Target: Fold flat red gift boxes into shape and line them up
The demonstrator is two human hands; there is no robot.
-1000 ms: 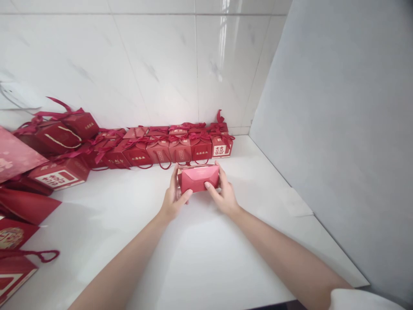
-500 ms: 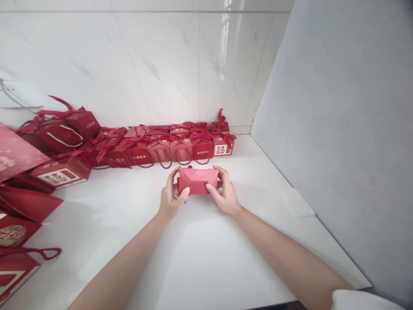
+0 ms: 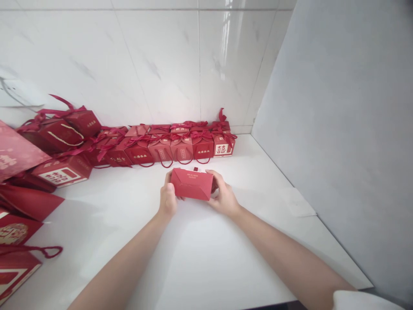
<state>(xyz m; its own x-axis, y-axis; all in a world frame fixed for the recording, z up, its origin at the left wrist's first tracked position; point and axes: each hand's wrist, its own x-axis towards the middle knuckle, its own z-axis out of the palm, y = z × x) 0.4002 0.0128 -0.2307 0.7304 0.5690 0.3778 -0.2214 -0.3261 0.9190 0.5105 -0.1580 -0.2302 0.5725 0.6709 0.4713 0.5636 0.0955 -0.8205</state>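
Observation:
A red gift box [image 3: 192, 184] with small gold print is held between my two hands, in the middle of the head view. My left hand [image 3: 168, 196] grips its left end, the thumb bent up against the near corner. My right hand [image 3: 225, 193] holds the right end, fingers along the far edge and thumb low at the near corner. A small dark red tab shows above the box's far edge. The fingers under and behind the box are hidden.
Along the tiled wall stand rows of red gift boxes [image 3: 139, 151] tied with ribbon. More red boxes [image 3: 63, 170] and bags crowd the left side. A grey panel [image 3: 342, 129] borders the white table [image 3: 206, 267] on the right.
The box has turned and tilted between my hands, so gold print on its face now shows. My left thumb has moved to the left corner, and my right thumb has slid off the front.

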